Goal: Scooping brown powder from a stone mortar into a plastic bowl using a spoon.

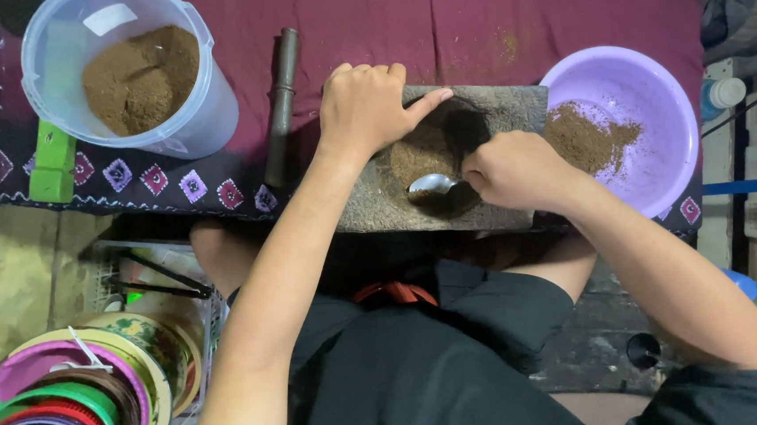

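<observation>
A grey stone grinding slab [379,208] lies on a maroon cloth and carries a heap of brown powder [418,153]. My left hand [368,105] rests curled on the slab's far edge, with the index finger stretched toward the powder. My right hand [515,169] grips a metal spoon [432,184], whose bowl lies in the powder near the slab's near side. A purple plastic bowl [662,99] with more brown powder stands just right of the slab.
A clear plastic bucket [213,108] of brown powder stands at the far left. A dark stone roller [282,108] lies between bucket and slab. A green block [53,161] sits at the cloth's left edge. Stacked colourful rings [74,378] are at bottom left.
</observation>
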